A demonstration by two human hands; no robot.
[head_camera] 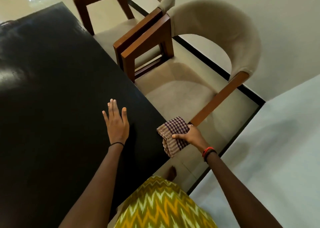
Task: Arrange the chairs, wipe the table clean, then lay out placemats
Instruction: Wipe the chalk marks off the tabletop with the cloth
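Observation:
A dark glossy table (52, 89) fills the left of the view. My left hand (116, 123) rests flat on it near its right edge, fingers straight. My right hand (189, 136) grips a purple-and-beige checked cloth (173, 134) at the table's right edge, beside the wooden arm of the nearer chair. Two beige cushioned chairs with brown wooden frames stand along that edge: the nearer chair (199, 58) and a farther chair (131, 14), their wooden arms touching.
Pale tiled floor (233, 123) with a black border strip runs behind the chairs. A white wall (285, 28) stands at the right. My foot (171, 173) shows below the table edge, above my yellow zigzag-patterned garment.

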